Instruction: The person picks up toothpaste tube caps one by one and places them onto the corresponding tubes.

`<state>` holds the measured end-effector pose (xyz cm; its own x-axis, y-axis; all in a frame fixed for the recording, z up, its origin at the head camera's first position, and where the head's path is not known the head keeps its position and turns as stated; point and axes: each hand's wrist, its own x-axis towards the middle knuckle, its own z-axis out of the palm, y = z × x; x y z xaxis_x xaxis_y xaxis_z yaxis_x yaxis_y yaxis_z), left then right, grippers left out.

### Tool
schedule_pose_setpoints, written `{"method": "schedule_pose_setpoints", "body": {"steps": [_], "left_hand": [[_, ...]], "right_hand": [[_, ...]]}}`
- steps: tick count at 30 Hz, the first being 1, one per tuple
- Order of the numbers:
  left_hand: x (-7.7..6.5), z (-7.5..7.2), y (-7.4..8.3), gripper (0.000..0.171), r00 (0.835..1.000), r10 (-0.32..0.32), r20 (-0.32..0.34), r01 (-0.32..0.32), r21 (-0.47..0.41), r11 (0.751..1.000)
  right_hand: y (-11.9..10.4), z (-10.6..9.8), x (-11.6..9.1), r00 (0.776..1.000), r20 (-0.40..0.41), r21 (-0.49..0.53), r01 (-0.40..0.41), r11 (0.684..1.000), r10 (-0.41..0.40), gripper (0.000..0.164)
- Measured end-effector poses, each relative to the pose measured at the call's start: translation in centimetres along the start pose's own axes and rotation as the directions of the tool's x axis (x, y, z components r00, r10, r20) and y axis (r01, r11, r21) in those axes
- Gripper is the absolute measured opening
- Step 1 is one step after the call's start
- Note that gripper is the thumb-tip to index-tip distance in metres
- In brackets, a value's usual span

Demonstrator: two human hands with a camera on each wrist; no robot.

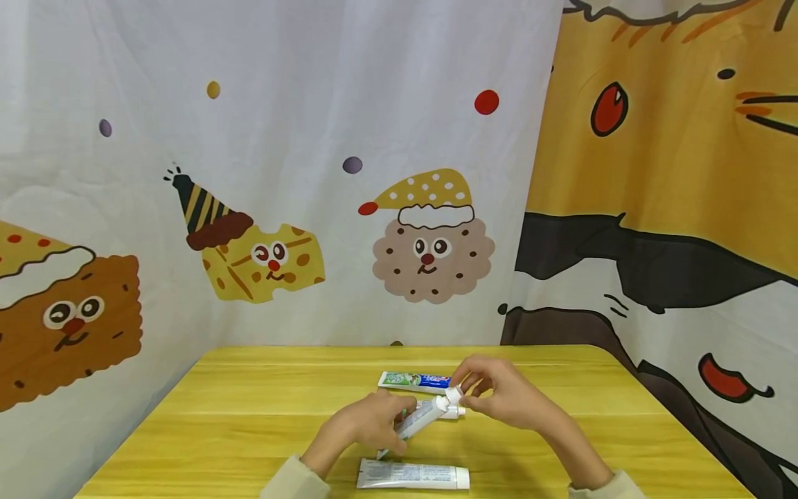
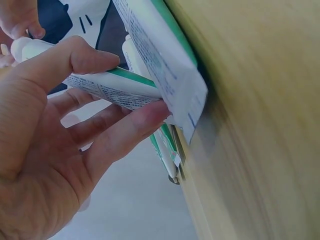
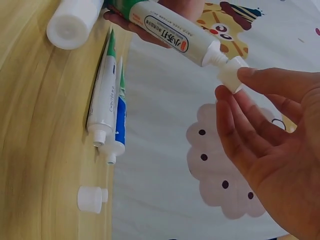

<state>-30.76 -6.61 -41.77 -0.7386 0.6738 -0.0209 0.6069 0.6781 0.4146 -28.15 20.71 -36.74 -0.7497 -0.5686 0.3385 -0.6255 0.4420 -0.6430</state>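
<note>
My left hand (image 1: 374, 421) grips a white and green toothpaste tube (image 1: 421, 416) by its body, thumb on one side and fingers on the other. The tube slants up to the right, its threaded nozzle (image 3: 218, 56) showing in the right wrist view. Thumb and fingertips of my right hand (image 1: 506, 395) pinch a white cap (image 3: 232, 75) right at the end of that nozzle, the threads visible beside it. Below the left hand, a capped toothpaste tube (image 1: 408, 475) lies on the table, its tail close to the hand in the left wrist view.
A blue and green toothpaste tube (image 1: 411, 381) lies farther back on the wooden table (image 1: 249, 416). Between it and the held tube is a white toothpaste tube (image 3: 104, 102); both bare nozzles show in the right wrist view. A loose white cap (image 3: 89, 199) stands beyond them.
</note>
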Motion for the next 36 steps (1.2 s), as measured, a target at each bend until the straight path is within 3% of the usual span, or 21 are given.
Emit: {"method": "schedule_pose_setpoints", "body": {"steps": [6,28,36], "left_hand": [[-0.01,0.09,-0.08,0.031,0.999,0.043,-0.006,-0.043,-0.025,0.999],[0.26,0.20,0.20,0.025,0.995,0.081,-0.051,-0.084,-0.050,0.995],[0.53,0.51,0.11,0.023,0.996,0.063,-0.060,-0.066,-0.051,0.996]], "right_hand": [[-0.13,0.19,0.07,1.000,0.025,-0.053,-0.008,0.999,0.009,0.022],[0.37,0.44,0.22,1.000,0.010,-0.135,-0.009,0.991,0.010,0.022],[0.39,0.77,0.42,1.000,-0.002,-0.071,0.012,0.997,-0.012,0.019]]}}
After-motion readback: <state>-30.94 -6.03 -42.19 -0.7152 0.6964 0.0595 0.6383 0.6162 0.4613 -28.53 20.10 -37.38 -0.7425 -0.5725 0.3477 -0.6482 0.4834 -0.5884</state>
